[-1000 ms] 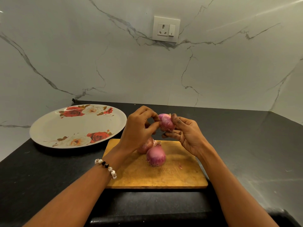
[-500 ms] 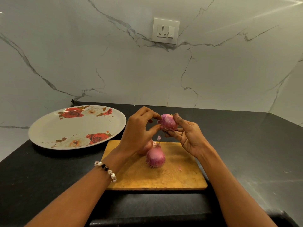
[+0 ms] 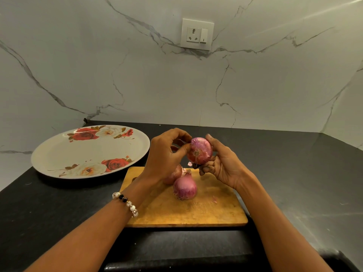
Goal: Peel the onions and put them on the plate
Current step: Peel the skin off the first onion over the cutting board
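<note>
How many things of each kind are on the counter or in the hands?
Onions: 3, one held, one on the board, one partly hidden behind the left hand
Plates: 1
Cutting boards: 1
Total: 5

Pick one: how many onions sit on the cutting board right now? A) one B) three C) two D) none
C: two onions rest on the cutting board, the front onion in plain view and the back onion partly hidden behind the left hand; a third, the held onion, is up in the air between the left hand and the right hand.
</note>
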### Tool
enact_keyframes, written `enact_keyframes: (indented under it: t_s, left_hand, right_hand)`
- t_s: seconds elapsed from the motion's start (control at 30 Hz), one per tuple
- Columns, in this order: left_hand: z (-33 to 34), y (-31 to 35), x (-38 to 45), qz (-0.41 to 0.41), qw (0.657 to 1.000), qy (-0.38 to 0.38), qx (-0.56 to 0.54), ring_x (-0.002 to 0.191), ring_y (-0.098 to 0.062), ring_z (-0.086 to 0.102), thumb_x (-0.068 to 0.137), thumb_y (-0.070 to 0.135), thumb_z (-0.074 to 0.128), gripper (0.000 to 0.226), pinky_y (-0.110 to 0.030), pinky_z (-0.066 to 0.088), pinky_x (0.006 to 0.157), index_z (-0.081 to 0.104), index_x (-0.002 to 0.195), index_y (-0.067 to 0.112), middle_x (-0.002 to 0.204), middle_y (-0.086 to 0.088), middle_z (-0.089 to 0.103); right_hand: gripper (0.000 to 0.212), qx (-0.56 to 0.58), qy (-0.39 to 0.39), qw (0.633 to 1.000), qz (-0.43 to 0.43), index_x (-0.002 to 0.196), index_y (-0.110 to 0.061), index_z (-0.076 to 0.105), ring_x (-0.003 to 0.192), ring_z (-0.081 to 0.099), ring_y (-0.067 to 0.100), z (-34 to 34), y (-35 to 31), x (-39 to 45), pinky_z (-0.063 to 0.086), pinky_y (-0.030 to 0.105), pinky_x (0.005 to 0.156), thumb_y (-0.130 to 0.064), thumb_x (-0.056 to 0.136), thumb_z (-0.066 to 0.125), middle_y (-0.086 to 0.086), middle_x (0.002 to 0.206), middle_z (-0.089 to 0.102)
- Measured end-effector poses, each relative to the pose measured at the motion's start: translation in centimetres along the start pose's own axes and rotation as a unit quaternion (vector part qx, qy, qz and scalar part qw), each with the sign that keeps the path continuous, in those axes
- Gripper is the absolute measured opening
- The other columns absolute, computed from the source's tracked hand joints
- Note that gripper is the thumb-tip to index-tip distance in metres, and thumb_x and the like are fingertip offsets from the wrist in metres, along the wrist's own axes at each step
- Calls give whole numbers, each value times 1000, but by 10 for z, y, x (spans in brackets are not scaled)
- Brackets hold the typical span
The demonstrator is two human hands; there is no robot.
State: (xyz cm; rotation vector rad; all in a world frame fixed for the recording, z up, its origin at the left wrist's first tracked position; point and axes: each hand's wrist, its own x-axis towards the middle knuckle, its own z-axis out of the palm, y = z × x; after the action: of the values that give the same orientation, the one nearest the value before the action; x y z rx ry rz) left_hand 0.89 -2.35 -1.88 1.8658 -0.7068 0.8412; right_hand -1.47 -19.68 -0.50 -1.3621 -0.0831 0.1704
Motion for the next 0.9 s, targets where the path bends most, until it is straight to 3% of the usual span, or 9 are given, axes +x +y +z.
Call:
enact_keyframes:
  t_s: [0.13,0.37,0.5,0.6,0.7,0.8,0.9]
  left_hand:
    - [0,-1,-1,6,1000,-2,6,83,0,60,81,13,72,27,-3,46,73,69,107,10,98,2,68]
    - [-3,-2,1,17,1000,3,20,73,-3,61,78,14,75,15,-6,49,68,72,91,8,90,-2,67]
    - [-4,-1,1,-5,1000,20,15,77,-6,61,81,16,74,12,-9,50,67,70,89,9,89,0,67]
    - [-5,-2,2,-28,999,33,29,84,-10,61,82,22,73,11,-17,51,69,69,90,16,91,6,65]
    - [-6,0,2,-43,999,12,2,87,-6,62,81,28,72,16,-15,51,68,67,96,23,94,13,64]
    - [-4,3,0,-29,999,-20,-21,87,-6,64,79,35,70,24,-14,53,70,68,99,22,97,10,66]
    - [-2,1,-1,-5,999,-41,-3,84,-9,64,78,24,74,21,-14,54,71,72,95,14,96,2,67]
  right_hand:
    - [64,-23,-4,1000,-4,121,-3,54,49,65,24,-1,1,0,59,29,54,-53,80,58,39,101,65]
    - [62,-32,8,999,-7,119,-3,57,58,69,26,-1,3,3,60,29,55,-51,79,60,37,107,66]
    - [58,-14,33,999,-17,120,-5,57,65,71,29,-1,3,3,60,28,52,-48,82,61,33,106,66]
    - [44,11,54,998,-31,112,-11,60,72,73,29,-1,2,4,60,28,56,-42,82,63,26,104,65]
    - [36,12,47,997,-65,107,-9,66,81,73,27,-2,2,5,62,31,62,-33,79,68,21,108,63]
    - [35,13,26,996,-88,107,-6,68,91,72,30,-5,5,6,63,34,65,-21,75,72,19,110,67]
    - [37,2,10,996,-91,110,-4,66,98,71,35,-8,7,9,63,39,69,-15,75,73,20,109,70]
